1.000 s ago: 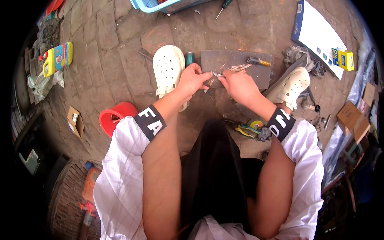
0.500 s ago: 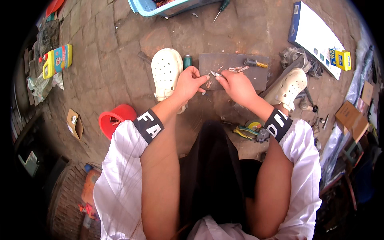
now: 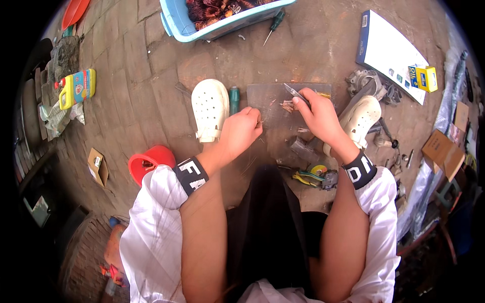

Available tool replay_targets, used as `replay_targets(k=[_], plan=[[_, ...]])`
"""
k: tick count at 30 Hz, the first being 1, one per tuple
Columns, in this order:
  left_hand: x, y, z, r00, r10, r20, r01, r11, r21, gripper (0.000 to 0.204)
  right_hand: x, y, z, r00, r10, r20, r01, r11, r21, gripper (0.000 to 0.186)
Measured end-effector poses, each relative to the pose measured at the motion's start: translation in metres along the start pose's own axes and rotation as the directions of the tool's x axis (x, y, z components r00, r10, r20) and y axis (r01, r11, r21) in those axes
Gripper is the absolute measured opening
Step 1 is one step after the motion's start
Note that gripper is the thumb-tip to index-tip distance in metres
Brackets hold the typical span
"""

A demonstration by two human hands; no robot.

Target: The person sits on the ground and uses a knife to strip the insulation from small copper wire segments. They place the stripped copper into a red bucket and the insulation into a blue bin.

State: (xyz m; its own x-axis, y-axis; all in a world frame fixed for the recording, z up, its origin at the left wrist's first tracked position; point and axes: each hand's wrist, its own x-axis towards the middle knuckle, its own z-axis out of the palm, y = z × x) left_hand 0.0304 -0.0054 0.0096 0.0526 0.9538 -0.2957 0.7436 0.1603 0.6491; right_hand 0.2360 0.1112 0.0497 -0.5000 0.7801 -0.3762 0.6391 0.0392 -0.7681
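My right hand (image 3: 319,115) is closed around a small pointed knife (image 3: 294,93), its blade angled up and to the left over a dark flat board (image 3: 262,96). Under that hand lie small copper-coloured scraps (image 3: 287,106). At the board's near left corner my left hand (image 3: 241,129) is curled, thumb and fingers pressed together; anything in them is too small to name. Beyond it, a green screwdriver handle (image 3: 234,98) lies against my left cream clog (image 3: 210,108). My right hand partly hides a tool with a yellow end (image 3: 324,94) on the board.
A blue tub (image 3: 177,31) of copper wire stands far ahead, with a green-handled screwdriver (image 3: 275,22) beside it. Metal parts (image 3: 366,81) and a white-and-blue box (image 3: 389,55) lie right. Yellow-handled pliers (image 3: 305,178) are nearer; a red bucket (image 3: 136,169) and yellow jug (image 3: 77,89) stand left.
My hands have moved apart: the right has drawn right with the knife, and the left has curled and come nearer. The view has tilted, showing more of the blue tub.
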Motion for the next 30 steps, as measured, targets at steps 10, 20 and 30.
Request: replay_targets(k=[10, 20, 30], plan=[[0.018, 0.030, -0.036, 0.998, 0.003, -0.063, -0.020, 0.960, -0.279, 0.013, -0.003, 0.037, -0.036, 0.930, -0.054, -0.362, 0.032, 0.997, -0.068, 0.015], [0.150, 0.065, -0.169, 0.696, -0.093, -0.712, -0.340, 0.831, -0.440, 0.010, -0.005, 0.044, -0.035, 0.940, -0.040, -0.338, 0.017, 0.998, -0.068, 0.014], [0.185, 0.047, -0.185, 0.717, -0.054, -0.695, -0.261, 0.904, -0.339, 0.018, -0.003, 0.050, -0.036, 0.930, -0.054, -0.364, 0.033, 0.997, -0.063, 0.015]])
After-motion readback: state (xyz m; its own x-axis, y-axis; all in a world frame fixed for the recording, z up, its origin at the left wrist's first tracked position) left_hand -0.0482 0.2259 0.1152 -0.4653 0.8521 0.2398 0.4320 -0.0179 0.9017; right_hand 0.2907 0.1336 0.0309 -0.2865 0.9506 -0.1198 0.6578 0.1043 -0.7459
